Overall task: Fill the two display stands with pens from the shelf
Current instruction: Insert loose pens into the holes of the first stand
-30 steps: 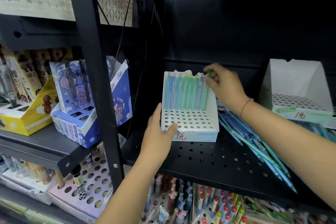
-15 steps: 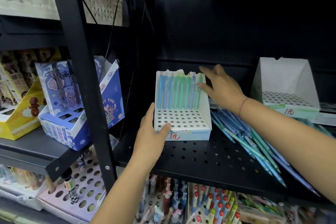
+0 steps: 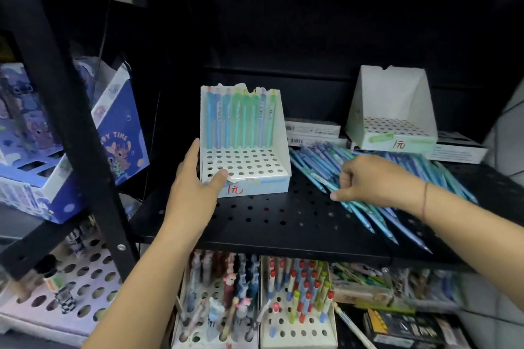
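White card makes up the near stand, which sits on the black perforated shelf at the centre of the view. Its back row carries the standing pens, blue and green and all upright. The rows of holes in front of them are bare.

The left grip holds the stand's front corner at 9 o'clock, fingers round the side wall and thumb laid on the holed top, steadying it. At 3 o'clock from the stand the loose pens lie in a fan, running down towards 5 o'clock. The right grip is down on that pile with fingers curled. Blur hides whether it has a pen pinched, so I cannot tell.

At 2 o'clock the far stand rests on flat boxes with every hole vacant, so most of the filling looks undone.

The pens should be light, stiff and smooth, likely to roll or slide against each other when one is lifted. A pinch near the middle of a barrel looks best for freeing a single pen from the fan, shifting to the cap end to aim the tip into a hole. The card stand is light too and would skid without that bracing hold
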